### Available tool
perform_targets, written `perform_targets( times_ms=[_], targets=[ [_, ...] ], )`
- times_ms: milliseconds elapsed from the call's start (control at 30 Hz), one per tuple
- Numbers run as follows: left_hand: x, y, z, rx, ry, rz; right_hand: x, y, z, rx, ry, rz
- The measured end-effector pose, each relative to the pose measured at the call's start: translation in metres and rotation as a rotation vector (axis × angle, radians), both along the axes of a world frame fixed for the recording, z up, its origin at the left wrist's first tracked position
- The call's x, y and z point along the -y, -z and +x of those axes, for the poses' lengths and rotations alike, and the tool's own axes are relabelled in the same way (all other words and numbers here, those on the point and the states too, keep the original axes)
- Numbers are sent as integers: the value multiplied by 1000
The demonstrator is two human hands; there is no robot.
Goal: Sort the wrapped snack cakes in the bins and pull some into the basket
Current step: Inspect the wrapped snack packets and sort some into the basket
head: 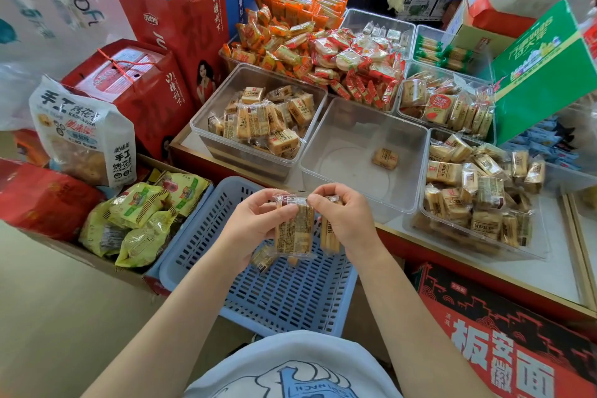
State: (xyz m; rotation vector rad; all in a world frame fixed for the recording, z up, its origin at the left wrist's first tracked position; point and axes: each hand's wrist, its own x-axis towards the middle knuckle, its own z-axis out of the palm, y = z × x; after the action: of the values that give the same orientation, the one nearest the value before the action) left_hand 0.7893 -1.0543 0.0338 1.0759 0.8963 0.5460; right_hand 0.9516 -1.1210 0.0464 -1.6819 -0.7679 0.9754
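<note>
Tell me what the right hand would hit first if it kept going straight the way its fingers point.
The right hand points left, its fingers pinching the top of a wrapped snack cake. Straight on, it would most likely meet the left hand gripping that same cake; depth is hard to judge.

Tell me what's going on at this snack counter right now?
A person stands at a shop counter holding wrapped snack cakes above a blue basket. The left hand pinches one wrapped cake by its top edge, and the right hand grips that edge too while holding another cake. One cake already lies in the basket. On the counter, the middle clear bin holds a single cake, while the bins either side are fuller.
</note>
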Motion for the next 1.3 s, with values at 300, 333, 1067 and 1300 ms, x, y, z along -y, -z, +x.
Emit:
perform_targets(
  times_ms=[300, 333, 1067, 1300],
  targets=[
    [-3, 8, -12, 71, -64, 32, 0, 1, -7, -41, -72, -28],
    [-4, 8, -12, 64, -62, 28, -1, 1, -8, -39, -73, -27],
    [-13, 0, 9, -38, 83, -268, -16, 2, 4, -207, -59, -162],
    [-18, -4, 1, 95, 4, -442, -22, 0, -1, -149, -77, -198]
  ],
)
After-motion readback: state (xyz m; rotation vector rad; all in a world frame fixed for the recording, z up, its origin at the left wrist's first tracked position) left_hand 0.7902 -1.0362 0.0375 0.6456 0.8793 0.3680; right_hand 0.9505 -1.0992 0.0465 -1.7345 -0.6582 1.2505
